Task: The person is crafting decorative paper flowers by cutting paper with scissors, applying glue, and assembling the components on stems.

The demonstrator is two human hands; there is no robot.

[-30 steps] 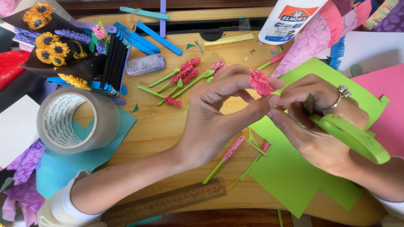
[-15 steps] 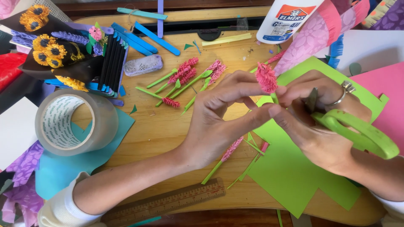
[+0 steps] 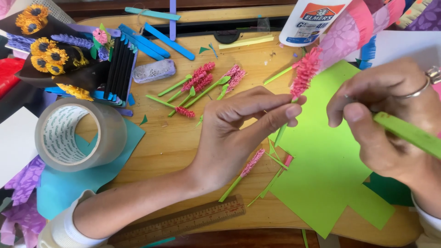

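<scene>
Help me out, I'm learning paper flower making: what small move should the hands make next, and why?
Probably bring the right hand with the green-handled scissors back toward the pink paper flower that the left hand pinches by its green stem. The stem's lower end pokes out below the fingers, seemingly ready for trimming.

A small paper flower (image 3: 303, 76) with a fringed pink head on a thin green stem, held tilted above a green paper sheet (image 3: 321, 174), head up and to the right, its stem pinched just below the head. A green-handled tool (image 3: 406, 133), gripped near its front end, slants down to the right
</scene>
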